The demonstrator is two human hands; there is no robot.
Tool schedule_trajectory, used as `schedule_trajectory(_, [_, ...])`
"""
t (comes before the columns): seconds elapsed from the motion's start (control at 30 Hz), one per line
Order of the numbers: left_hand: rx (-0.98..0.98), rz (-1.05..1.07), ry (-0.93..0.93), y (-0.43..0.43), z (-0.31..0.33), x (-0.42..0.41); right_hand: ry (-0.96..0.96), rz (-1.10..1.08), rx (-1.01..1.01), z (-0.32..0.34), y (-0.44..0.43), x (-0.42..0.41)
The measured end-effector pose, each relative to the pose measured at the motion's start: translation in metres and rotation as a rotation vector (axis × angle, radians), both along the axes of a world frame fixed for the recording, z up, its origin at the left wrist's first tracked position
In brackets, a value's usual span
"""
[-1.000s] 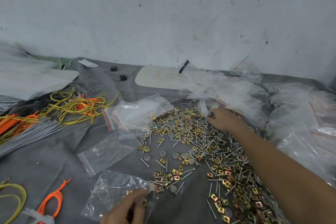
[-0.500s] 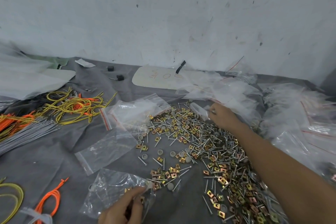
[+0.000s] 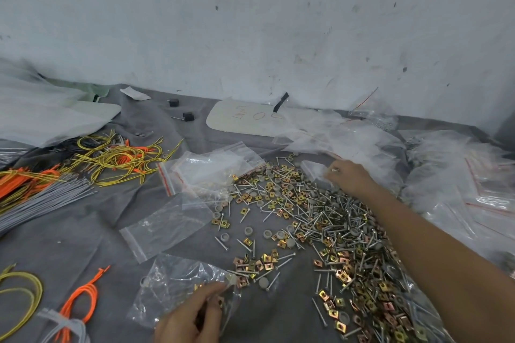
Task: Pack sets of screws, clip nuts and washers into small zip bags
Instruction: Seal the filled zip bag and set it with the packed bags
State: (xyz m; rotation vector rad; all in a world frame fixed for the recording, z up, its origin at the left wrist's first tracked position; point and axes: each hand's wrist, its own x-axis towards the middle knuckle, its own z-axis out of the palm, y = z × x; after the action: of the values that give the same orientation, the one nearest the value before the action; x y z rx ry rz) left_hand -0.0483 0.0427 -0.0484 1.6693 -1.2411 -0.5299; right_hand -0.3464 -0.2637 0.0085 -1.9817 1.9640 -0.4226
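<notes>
The grip of the left hand (image 3: 192, 317), at the bottom edge of the view, is clenched: thumb and fingers pinch the mouth of a crumpled zip bag (image 3: 175, 284). This clear bag lies on the grey cloth-covered surface (image 3: 83, 245) close to the person. A few brass-coloured pieces show inside it by the fingers.

The right hand (image 3: 352, 179) reaches forward with the arm stretched over the hardware. Its grip appears to pinch the edge of a small zip bag (image 3: 313, 169) at the far side of the pile (image 3: 334, 220).

The pile spreads from the middle of the surface to the lower right corner. It mixes silver screws (image 3: 284, 255), square brass clip nuts (image 3: 268, 258) and round grey washers (image 3: 224, 237). Some lie scattered just beside the crumpled bag.

Left of the pile lies a flat empty bag (image 3: 167, 227). Behind it are more clear bags with red strips (image 3: 209, 172). A heap of clear bags (image 3: 459, 175) fills the right side.

Well to the left lie yellow wire loops (image 3: 117, 159), orange ties (image 3: 25, 178) and grey ties (image 3: 41, 200). A white card (image 3: 250, 118) with orange writing rests near the marked white wall (image 3: 250, 22).
</notes>
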Motion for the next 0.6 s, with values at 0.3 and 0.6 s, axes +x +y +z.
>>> schedule_trajectory(0.3, [0.008, 0.006, -0.040, 0.000, -0.006, 0.004, 0.011, -0.030, 0.098, 0.021, 0.017, -0.013])
schedule_trajectory(0.6, [0.033, 0.000, -0.075, 0.002, 0.000, 0.008, -0.502, 0.267, -0.038, 0.025, 0.195, 0.044])
